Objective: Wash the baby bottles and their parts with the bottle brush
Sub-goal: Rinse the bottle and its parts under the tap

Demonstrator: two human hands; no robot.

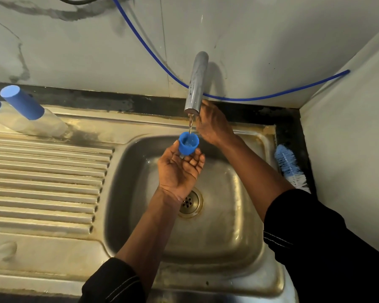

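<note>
Left hand (179, 169), palm up, pinches a blue cap (188, 143) between thumb and fingertips. I keep the cap mouth-up right under the tap (196, 84) so the thin water stream (190, 124) runs straight inside; judging by that, this is a fill or rinse step. Right hand (214, 125) reaches behind the spout, probably for the tap control. Its fingers are hidden there, so I cannot tell if it is gripping or loose. The cap is held above the sink (217, 237) so the runoff drops to the drain (189, 203). Bottle brush (288, 165) lies on the dark desk (293, 127) just right of the sink, untouched but within reach of my right hand. 2 bottles (22, 102) with blue tops stand on the drainboard (42, 182) at the left, well apart from the hands, likely next in line. Blue hose (249, 98) sags along the wall behind the tap
</note>
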